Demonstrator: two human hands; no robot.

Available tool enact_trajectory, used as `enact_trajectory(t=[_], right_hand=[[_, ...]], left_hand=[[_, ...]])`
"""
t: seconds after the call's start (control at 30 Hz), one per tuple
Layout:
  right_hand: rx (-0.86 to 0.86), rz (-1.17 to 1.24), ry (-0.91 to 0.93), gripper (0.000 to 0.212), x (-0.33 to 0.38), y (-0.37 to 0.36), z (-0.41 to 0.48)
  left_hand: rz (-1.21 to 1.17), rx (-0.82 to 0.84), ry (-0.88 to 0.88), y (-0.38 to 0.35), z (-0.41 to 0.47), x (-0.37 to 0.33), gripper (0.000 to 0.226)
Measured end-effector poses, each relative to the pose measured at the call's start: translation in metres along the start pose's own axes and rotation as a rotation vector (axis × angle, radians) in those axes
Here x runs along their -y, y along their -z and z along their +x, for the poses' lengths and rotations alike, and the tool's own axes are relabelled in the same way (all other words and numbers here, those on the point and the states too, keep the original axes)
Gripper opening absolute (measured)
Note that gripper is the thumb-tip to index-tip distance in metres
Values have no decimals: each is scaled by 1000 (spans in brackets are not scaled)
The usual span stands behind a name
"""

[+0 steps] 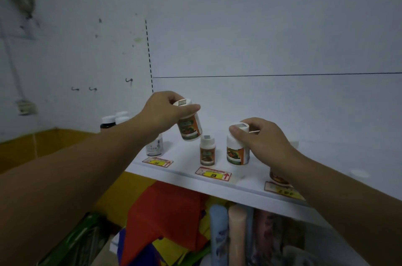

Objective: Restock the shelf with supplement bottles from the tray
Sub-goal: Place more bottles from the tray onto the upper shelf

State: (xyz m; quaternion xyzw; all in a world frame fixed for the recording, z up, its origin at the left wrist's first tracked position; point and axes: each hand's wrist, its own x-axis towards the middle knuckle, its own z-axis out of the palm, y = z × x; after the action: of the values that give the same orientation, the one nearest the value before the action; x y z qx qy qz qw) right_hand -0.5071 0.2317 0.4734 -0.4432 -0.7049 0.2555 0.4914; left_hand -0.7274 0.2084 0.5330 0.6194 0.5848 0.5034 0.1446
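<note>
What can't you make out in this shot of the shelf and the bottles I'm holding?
- Tray: not in the head view, outside the frame.
- Bottle at the shelf's front edge: mostly hidden behind the right hand's wrist.
- Pale bottle: partly covered by the left hand's forearm, label blurred.
- Rightmost price tag: digits too blurred.
- Label text on both held bottles: too small.

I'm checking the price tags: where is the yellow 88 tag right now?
In the head view, the 88 tag sits on the shelf's front edge, directly below the small free-standing bottle, between the two hands.
</note>
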Motion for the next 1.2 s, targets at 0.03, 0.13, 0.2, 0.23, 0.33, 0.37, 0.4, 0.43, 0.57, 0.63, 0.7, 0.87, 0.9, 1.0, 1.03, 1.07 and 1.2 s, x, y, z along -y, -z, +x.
enact_trajectory(t=[0.03,0.13,0.2,0.23,0.33,0.37,0.4,0.43,0.57,0.63,0.7,0.87,0.9,1.0,1.03,1.07,1.2], right_hand=[[-1,-22,-8,29,-3,-5,6],[-23,-58,-66,29,-11,-21,24],[-33,-93,-130,30,-18,-31,34],[-26,-118,-158,30,-22,-35,38],[16,-190,-223,30,-33,-47,47],[27,-215,-239,30,-36,-50,49],[35,-237,-252,29,-39,-53,51],[37,-255,-259,28,-41,-56,52],[5,-307,-248,25,-46,-62,52],[4,-389,-219,30,-46,-63,50],[27,-514,-175,33,-45,-64,47],[23,-579,-163,37,-40,-65,44],[19,-579,-165,37,-40,-65,44],[15,-591,-171,39,-40,-67,44],[14,-598,-169,40,-41,-67,44],[12,-607,-166,40,-41,-68,44],[46,-651,-168,42,-38,-69,42]], left_hand=[[-5,-1,-2,-3,12,4,32],[-60,-5,-23,-9,48,19,35],[-88,8,-35,-14,72,30,37],[-95,28,-33,-16,83,35,37],[-98,117,-8,-27,115,49,35],[-83,160,4,-33,124,52,34],[-64,210,15,-39,132,56,34],[-44,264,25,-47,137,59,34],[34,446,7,-82,147,68,41],[98,525,-22,-96,148,71,45],[148,608,-38,-106,148,76,47],[182,745,-28,-121,146,92,40],[166,756,-13,-123,146,94,37],[128,777,-1,-124,147,100,33],[120,773,-2,-123,146,101,33],[115,769,0,-121,145,102,33],[185,732,-44,-107,134,95,45]])
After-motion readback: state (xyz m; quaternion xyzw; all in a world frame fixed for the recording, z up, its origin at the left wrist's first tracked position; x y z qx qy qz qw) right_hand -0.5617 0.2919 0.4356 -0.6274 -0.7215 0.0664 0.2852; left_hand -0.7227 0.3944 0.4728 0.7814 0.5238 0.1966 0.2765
